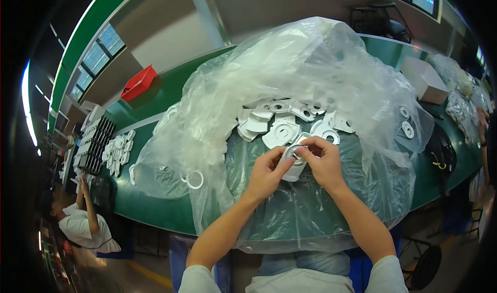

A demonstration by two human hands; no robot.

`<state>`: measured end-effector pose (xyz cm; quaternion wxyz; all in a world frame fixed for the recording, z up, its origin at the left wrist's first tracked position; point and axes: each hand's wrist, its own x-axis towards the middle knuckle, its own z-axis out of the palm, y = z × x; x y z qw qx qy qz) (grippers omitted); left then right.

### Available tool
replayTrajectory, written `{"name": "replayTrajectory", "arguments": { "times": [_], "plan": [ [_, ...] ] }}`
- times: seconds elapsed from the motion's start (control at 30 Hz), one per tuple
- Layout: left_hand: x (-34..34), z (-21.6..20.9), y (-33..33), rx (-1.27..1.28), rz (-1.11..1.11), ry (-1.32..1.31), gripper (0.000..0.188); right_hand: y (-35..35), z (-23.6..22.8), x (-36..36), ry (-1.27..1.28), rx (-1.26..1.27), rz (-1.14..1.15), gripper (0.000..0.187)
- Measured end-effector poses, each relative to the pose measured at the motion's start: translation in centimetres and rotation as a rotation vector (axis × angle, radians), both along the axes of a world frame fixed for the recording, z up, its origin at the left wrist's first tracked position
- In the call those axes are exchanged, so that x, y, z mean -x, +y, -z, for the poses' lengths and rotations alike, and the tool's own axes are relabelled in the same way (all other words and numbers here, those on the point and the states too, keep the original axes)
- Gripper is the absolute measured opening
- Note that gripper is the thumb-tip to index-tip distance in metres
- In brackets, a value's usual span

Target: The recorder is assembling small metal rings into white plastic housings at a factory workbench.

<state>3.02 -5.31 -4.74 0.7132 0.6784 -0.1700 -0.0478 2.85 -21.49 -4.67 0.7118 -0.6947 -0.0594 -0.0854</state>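
Observation:
Both my hands meet over the near part of a large clear plastic bag (321,210) spread on the green table. Between them is a white plastic part (293,174) with a round ring (293,151) at its top. My left hand (269,171) pinches the ring's left side with thumb and fingers. From the other side my right hand (322,162) grips it, its thumb pressed on the ring. Fingers partly cover the piece. Just beyond lies a heap of similar white parts with round holes (282,132), inside the bag's opening.
Loose white rings (195,179) lie in a smaller bag at left. Farther left are white pieces (118,153), black trays (97,145) and a co-worker (85,223). A red bin (138,83) stands at the far edge. At right sit a white box (424,79) and more bags (463,106).

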Motion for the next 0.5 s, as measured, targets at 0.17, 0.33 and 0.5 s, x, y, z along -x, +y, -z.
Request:
{"name": "replayTrajectory", "arguments": {
  "times": [0.17, 0.33, 0.5],
  "plan": [
    [-0.3, -1.2, -0.3, 0.127, -0.013, -0.023, 0.018, 0.9, 0.8, 0.7, -0.087, -0.168, -0.12, 0.019],
    [2.9, -3.9, 1.7, -0.22, -0.205, -0.265, 0.015, 1.2, 0.5, 1.7, 0.029, -0.173, -0.226, 0.024],
    [6.5, -3.7, 11.0, -0.638, -0.794, -0.358, 0.016, 1.4, 0.0, 1.5, 0.139, -0.29, -0.383, 0.023]
  ]
}}
